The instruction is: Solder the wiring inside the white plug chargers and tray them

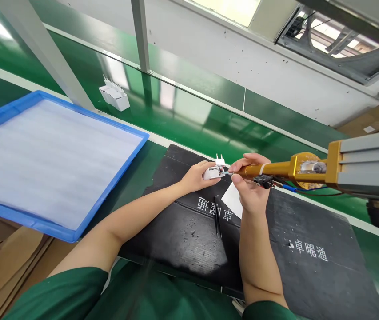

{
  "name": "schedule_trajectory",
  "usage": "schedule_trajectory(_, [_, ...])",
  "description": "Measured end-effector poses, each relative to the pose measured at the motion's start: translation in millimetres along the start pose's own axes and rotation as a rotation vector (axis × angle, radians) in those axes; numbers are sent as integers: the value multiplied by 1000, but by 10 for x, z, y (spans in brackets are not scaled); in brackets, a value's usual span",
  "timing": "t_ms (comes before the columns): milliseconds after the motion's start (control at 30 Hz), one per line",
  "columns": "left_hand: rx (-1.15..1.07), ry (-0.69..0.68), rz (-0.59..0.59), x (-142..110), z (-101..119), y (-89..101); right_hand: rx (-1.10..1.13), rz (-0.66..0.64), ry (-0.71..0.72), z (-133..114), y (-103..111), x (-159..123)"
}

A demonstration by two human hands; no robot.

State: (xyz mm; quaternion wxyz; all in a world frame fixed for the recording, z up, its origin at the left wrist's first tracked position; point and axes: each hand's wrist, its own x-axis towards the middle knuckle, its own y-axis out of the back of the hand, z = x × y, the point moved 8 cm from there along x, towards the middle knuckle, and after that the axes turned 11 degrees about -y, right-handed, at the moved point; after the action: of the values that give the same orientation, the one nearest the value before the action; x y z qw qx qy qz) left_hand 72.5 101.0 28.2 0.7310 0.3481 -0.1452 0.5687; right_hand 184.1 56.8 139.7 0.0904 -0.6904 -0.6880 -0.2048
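My left hand [196, 177] is closed around a small white plug housing [213, 172]. Its inside faces up and shows small parts and wires. Two prongs point away from me on a white plug piece [220, 161] at the housing's far side. My right hand [252, 184] is wrapped about the front of a gold-barrelled tool [276, 169] with a large grey body. The thin tip of this tool reaches the open side of the housing; whether it touches is unclear. Below my hands, dark tweezers [216, 218] lie on a black mat [189, 235].
A white paper [232, 200] lies partly under my right hand. To the left stands a blue-rimmed tray [109, 122] with a white sheet. Several white plug pieces [114, 95] are grouped on the green surface behind. A cardboard box [371, 120] sits far right, near a grey post [140, 35].
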Motion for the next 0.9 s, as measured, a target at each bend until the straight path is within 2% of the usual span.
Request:
schedule_trajectory(367, [-34, -3, -4, -4, -8, 0, 41, -15, 28, 11, -7, -5])
schedule_trajectory(500, [-60, 103, -47, -26, -99, -64, 57, -48, 18, 5, -23, -25])
schedule_trajectory(600, [-163, 196, -106, -61, -144, -156, 96, -76, 15, -18, -64, -54])
schedule_trajectory(700, [-315, 186, -127, -67, -42, -217, 116, -87, 11, -42, -110, -92])
schedule_trajectory(900, [-461, 75, -48, -44, 216, -192, 106, -85, -3, -7, -144, -171])
